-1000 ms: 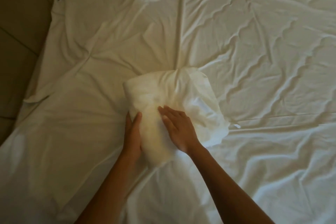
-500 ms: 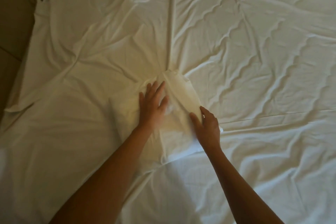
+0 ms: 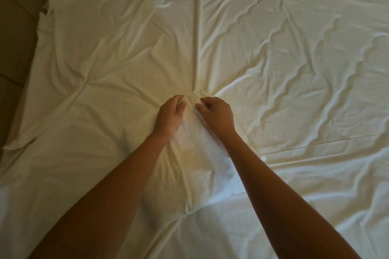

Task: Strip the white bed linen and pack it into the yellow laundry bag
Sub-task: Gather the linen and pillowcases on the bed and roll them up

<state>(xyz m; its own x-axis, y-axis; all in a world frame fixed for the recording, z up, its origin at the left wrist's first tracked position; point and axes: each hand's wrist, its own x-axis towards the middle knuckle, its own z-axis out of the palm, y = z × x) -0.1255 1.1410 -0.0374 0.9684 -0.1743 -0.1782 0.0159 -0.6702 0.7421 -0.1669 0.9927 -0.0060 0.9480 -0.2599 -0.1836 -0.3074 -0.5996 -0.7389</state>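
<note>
1. While both forearms reached out, the left hand [image 3: 171,114] and right hand [image 3: 216,114] each pinched the sheet [image 3: 273,59] with curled fingers at mid-bed.
2. Sheet: spread wrinkled beyond; probably soft, light, best bunched by gathered folds.
3. Floor [image 3: 14,27]: far left.

Hands side by side on sheet [image 3: 273,69]; floor [image 3: 16,27] left of sheet.
</note>
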